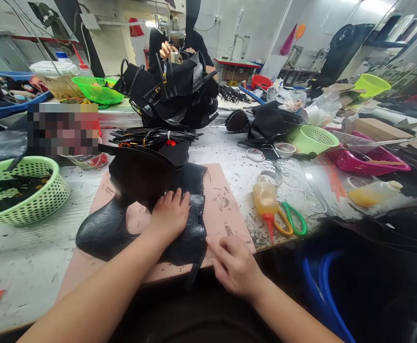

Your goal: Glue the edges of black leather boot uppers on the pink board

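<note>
Head view: far left, green basket [45, 202] on the surface [25, 247]. Black leather piece [188, 240] near centre, lying on pink board [226, 202]. Left hand [168, 216] flat on it, fingers extended, gripping nothing. Right hand [237, 264] at its right edge, fingers curled; pinching, can't tell. Edge seems stitched; work likely midway, remainder unclear.

The left fingers [177, 197] hide part of the black piece [193, 233], and the view's left edge crops a green basket [38, 208].
</note>
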